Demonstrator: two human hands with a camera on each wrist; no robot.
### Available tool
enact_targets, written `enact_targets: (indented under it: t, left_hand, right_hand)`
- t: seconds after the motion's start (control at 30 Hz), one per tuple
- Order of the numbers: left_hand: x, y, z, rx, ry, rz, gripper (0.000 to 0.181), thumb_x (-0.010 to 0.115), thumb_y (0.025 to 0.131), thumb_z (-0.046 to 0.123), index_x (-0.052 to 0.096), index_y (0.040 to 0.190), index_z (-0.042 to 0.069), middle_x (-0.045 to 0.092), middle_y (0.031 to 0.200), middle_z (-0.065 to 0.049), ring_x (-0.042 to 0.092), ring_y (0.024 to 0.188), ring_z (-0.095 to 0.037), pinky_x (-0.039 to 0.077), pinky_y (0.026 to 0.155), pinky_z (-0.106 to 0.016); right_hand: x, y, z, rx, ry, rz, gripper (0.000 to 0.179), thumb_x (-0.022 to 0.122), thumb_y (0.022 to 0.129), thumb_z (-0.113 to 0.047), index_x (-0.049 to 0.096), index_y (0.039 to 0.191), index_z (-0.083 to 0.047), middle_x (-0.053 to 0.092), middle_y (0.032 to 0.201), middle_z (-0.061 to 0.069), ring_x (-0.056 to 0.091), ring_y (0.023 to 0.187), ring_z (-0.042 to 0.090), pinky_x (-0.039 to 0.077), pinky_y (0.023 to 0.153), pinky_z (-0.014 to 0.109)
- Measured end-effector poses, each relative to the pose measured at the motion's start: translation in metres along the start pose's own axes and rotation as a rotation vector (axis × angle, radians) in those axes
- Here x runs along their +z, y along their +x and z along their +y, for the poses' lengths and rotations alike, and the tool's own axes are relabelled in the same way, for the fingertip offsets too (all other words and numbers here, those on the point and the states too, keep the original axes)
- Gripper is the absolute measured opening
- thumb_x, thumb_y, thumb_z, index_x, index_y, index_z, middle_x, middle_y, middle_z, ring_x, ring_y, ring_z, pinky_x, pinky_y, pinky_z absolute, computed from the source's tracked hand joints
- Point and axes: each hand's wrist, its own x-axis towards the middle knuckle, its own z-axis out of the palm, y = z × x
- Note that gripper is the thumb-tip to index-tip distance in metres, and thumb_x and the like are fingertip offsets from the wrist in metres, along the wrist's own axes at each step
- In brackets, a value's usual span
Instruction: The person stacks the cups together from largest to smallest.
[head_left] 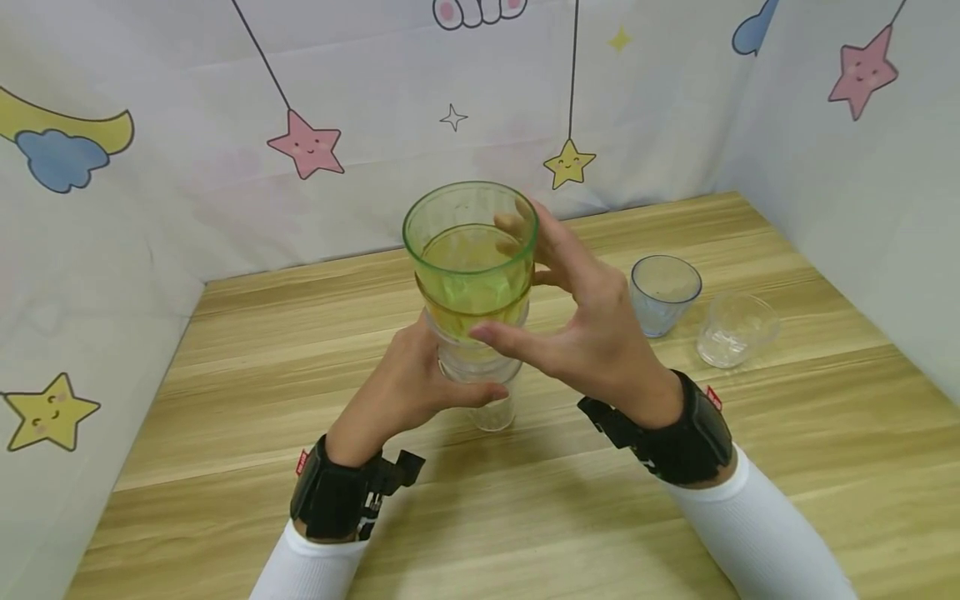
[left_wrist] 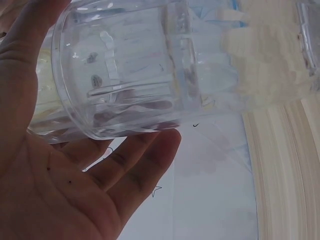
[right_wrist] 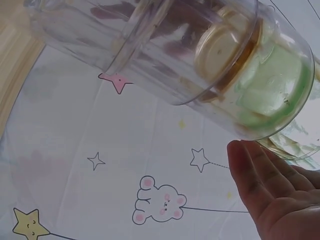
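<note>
A tall stack of see-through cups rises in front of me in the head view. At its top is a green-rimmed cup (head_left: pixel 480 279), nested with an amber cup (head_left: pixel 465 321). Clear cups (left_wrist: pixel 130 65) make up the lower part. My left hand (head_left: pixel 408 379) holds the stack around the clear cups, thumb across the front and fingers (left_wrist: pixel 142 167) behind. Higher up, my right hand (head_left: pixel 592 325) spans the green-rimmed cup, its thumb low at the front. The right fingers (right_wrist: pixel 260 175) reach round behind, close against the cup's side; some show through the green wall.
To the right on the wooden table (head_left: pixel 247 400) stand a blue-rimmed cup (head_left: pixel 660 304) and a clear cup (head_left: pixel 731 337), side by side. White cloth walls (head_left: pixel 375 75) printed with stars close off the back and both sides.
</note>
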Motion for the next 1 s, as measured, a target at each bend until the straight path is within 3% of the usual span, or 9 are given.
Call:
enact_targets:
  t: [0.1, 0.27, 0.37, 0.57, 0.7, 0.93, 1.0]
  left_hand:
    - [0.0, 0.0, -0.001, 0.003, 0.009, 0.001, 0.085, 0.096, 0.069, 0.031, 0.046, 0.138, 0.021, 0.062, 0.124, 0.003, 0.062, 0.11, -0.017, 0.052, 0.092, -0.042]
    - [0.001, 0.0, -0.001, 0.009, 0.011, 0.008, 0.086, 0.096, 0.069, 0.03, 0.046, 0.138, 0.02, 0.062, 0.124, 0.002, 0.062, 0.111, -0.017, 0.051, 0.093, -0.041]
    - [0.001, 0.0, -0.001, 0.012, 0.005, 0.009, 0.086, 0.096, 0.069, 0.029, 0.047, 0.138, 0.019, 0.062, 0.124, 0.002, 0.062, 0.111, -0.017, 0.051, 0.093, -0.041]
    - [0.001, 0.0, -0.002, 0.014, 0.014, 0.012, 0.086, 0.096, 0.069, 0.03, 0.047, 0.139, 0.019, 0.062, 0.124, 0.002, 0.062, 0.111, -0.016, 0.051, 0.093, -0.041]
    - [0.001, 0.0, -0.001, 0.015, 0.014, 0.011, 0.086, 0.096, 0.069, 0.031, 0.046, 0.139, 0.02, 0.062, 0.125, 0.003, 0.062, 0.112, -0.016, 0.051, 0.094, -0.041]
    - [0.0, 0.0, 0.0, 0.012, 0.012, 0.005, 0.084, 0.095, 0.07, 0.03, 0.046, 0.139, 0.02, 0.062, 0.125, 0.004, 0.061, 0.112, -0.016, 0.051, 0.094, -0.041]
    - [0.0, 0.0, 0.0, 0.008, 0.01, 0.004, 0.084, 0.095, 0.071, 0.03, 0.047, 0.139, 0.022, 0.062, 0.125, 0.006, 0.061, 0.112, -0.014, 0.051, 0.094, -0.04]
  right_hand:
    - [0.0, -0.001, 0.0, 0.008, -0.009, -0.005, 0.094, 0.087, 0.08, -0.023, 0.034, 0.153, 0.004, 0.058, 0.141, 0.014, 0.059, 0.124, 0.022, 0.057, 0.086, 0.035]
    - [0.001, -0.001, 0.0, 0.04, -0.017, 0.001, 0.089, 0.077, 0.087, -0.048, 0.041, 0.15, 0.002, 0.059, 0.141, 0.009, 0.064, 0.115, 0.021, 0.057, 0.083, 0.035]
    - [0.001, -0.001, 0.0, 0.056, -0.024, -0.006, 0.087, 0.073, 0.088, -0.056, 0.045, 0.148, 0.001, 0.06, 0.14, 0.006, 0.065, 0.109, 0.02, 0.057, 0.082, 0.034]
    - [-0.001, -0.001, 0.001, 0.065, -0.011, -0.032, 0.085, 0.076, 0.087, -0.052, 0.046, 0.147, 0.0, 0.061, 0.137, 0.005, 0.066, 0.107, 0.019, 0.057, 0.082, 0.033]
    - [-0.003, -0.001, 0.002, 0.075, -0.007, -0.054, 0.082, 0.086, 0.082, -0.034, 0.048, 0.147, -0.001, 0.063, 0.134, 0.006, 0.066, 0.107, 0.019, 0.057, 0.083, 0.033]
    - [-0.011, -0.002, 0.006, 0.097, -0.046, -0.135, 0.071, 0.087, 0.08, -0.031, 0.057, 0.137, -0.002, 0.07, 0.118, 0.002, 0.066, 0.107, 0.015, 0.057, 0.082, 0.033]
    - [-0.014, -0.002, 0.007, 0.103, -0.044, -0.165, 0.07, 0.09, 0.076, -0.02, 0.058, 0.136, -0.003, 0.07, 0.118, 0.001, 0.065, 0.109, 0.015, 0.057, 0.083, 0.035]
